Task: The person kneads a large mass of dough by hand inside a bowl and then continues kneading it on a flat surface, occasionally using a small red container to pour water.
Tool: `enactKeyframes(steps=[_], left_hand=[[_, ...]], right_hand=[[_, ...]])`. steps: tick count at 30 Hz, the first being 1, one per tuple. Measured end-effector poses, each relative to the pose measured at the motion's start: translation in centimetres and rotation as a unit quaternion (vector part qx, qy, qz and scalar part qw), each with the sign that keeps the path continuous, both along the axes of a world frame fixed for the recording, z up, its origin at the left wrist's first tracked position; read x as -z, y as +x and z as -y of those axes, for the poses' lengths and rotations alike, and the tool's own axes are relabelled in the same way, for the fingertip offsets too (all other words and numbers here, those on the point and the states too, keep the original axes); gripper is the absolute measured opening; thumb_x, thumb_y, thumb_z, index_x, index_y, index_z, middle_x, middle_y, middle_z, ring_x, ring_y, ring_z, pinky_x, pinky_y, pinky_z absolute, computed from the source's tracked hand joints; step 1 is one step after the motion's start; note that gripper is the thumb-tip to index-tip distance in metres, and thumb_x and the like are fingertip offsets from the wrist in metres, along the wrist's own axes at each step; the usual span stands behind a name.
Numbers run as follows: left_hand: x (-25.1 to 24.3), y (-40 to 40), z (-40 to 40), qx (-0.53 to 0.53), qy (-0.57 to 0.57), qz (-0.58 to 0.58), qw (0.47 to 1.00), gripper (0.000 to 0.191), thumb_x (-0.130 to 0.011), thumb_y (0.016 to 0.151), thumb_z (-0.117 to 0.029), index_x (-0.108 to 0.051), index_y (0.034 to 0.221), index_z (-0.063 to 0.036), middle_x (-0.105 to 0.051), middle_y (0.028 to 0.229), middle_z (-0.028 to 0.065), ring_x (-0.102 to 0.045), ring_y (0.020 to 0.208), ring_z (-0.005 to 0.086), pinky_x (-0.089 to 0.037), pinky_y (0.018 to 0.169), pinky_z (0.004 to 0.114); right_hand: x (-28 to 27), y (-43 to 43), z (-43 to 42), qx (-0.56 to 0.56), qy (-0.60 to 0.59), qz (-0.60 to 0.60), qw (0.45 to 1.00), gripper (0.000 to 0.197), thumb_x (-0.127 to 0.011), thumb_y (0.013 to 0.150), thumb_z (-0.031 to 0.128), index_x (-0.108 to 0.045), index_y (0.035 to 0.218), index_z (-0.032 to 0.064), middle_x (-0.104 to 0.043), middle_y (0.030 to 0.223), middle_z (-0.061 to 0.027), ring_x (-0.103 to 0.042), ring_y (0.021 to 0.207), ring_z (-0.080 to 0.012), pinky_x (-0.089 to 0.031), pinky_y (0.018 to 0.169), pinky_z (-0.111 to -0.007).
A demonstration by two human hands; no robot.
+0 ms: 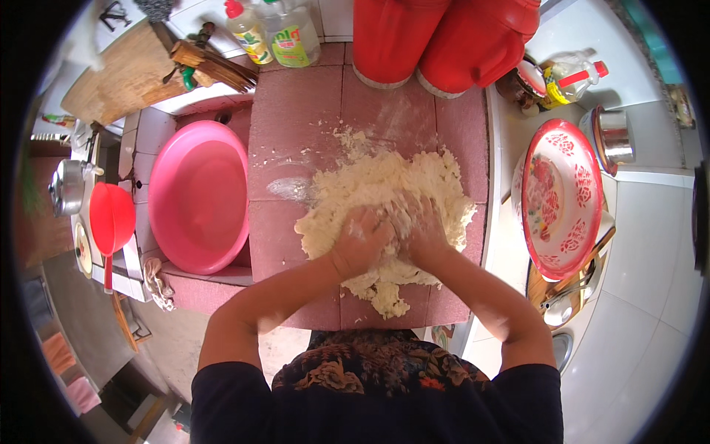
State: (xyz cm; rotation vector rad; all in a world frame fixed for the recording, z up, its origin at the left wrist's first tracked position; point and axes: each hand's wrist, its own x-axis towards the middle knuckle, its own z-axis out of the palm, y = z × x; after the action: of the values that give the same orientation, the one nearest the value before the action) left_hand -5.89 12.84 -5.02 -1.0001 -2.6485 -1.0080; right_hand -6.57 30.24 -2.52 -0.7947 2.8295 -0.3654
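A large shaggy mass of pale dough [383,172] lies on the reddish tiled counter [294,122]. Both of my hands press into its middle, side by side and touching. My left hand [363,236] is floury, with its fingers partly sunk in the dough. My right hand [416,225], also coated in flour, rests against it, fingers pointing away from me. Which hand overlaps the other is hard to tell. Crumbs and loose flour [291,188] are scattered round the mass, and a smaller lump [388,299] sticks out near the front edge.
At left, a pink plastic basin [197,197] sits in the sink, with a red dipper [112,219] beyond. Red containers [394,39] and bottles [291,41] stand at the back. A patterned enamel basin [560,200] leans at right near a metal pot [615,136].
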Motion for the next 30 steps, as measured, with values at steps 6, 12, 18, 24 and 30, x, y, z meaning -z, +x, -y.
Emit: enactKeyframes(steps=[6, 12, 18, 24, 30], left_hand=[[0.8, -8.3, 0.0, -0.15, 0.015, 0.193, 0.97, 0.043, -0.06, 0.074, -0.021, -0.044, 0.111, -0.0038, -0.045, 0.105, 0.0223, -0.047, 0.096, 0.0377, -0.04, 0.084, 0.047], [3.8, -14.7, 0.9, -0.289, -0.042, 0.062, 0.955, 0.031, -0.053, 0.08, -0.02, -0.043, 0.103, -0.0012, -0.047, 0.106, 0.0233, -0.052, 0.087, 0.0398, -0.044, 0.077, 0.043], [0.7, -11.1, 3.9, -0.191, 0.264, 0.435, 0.839, 0.031, -0.054, 0.082, -0.022, -0.052, 0.105, -0.0009, -0.055, 0.108, 0.023, -0.056, 0.09, 0.0355, -0.045, 0.079, 0.041], [-6.1, -4.3, -0.7, -0.102, -0.127, 0.313, 0.936, 0.05, -0.045, 0.085, -0.043, -0.051, 0.115, -0.0038, -0.059, 0.103, 0.0201, -0.057, 0.094, 0.0317, -0.041, 0.086, 0.045], [-1.5, 2.5, 0.2, -0.065, -0.114, -0.016, 0.991, 0.052, -0.054, 0.077, -0.04, -0.051, 0.115, -0.0042, -0.049, 0.119, 0.0184, -0.044, 0.112, 0.034, -0.029, 0.097, 0.05]], right_hand=[[3.6, -9.9, 1.5, 0.016, 0.062, 0.071, 0.995, 0.032, -0.06, 0.074, 0.027, -0.063, 0.099, 0.0088, -0.053, 0.115, -0.0138, -0.035, 0.121, -0.0378, -0.033, 0.097, -0.049], [4.8, -13.9, 4.3, 0.065, 0.108, -0.044, 0.991, 0.033, -0.058, 0.077, 0.034, -0.063, 0.093, 0.0055, -0.06, 0.104, -0.0112, -0.039, 0.12, -0.0341, -0.034, 0.098, -0.045], [-0.1, -5.6, 3.0, -0.015, 0.127, -0.031, 0.991, 0.063, -0.054, 0.081, 0.035, -0.034, 0.134, 0.0061, -0.048, 0.123, -0.0158, -0.036, 0.124, -0.0335, -0.022, 0.106, -0.046], [-1.5, 1.2, -1.6, 0.022, 0.094, 0.018, 0.995, 0.082, -0.036, 0.079, 0.07, -0.038, 0.133, 0.0087, -0.033, 0.14, -0.0125, -0.019, 0.133, -0.0338, -0.017, 0.108, -0.047], [0.6, 3.8, -0.2, 0.012, 0.144, 0.051, 0.988, 0.077, -0.048, 0.078, 0.061, -0.036, 0.134, 0.0101, -0.031, 0.14, -0.0149, -0.017, 0.133, -0.036, -0.014, 0.107, -0.051]])
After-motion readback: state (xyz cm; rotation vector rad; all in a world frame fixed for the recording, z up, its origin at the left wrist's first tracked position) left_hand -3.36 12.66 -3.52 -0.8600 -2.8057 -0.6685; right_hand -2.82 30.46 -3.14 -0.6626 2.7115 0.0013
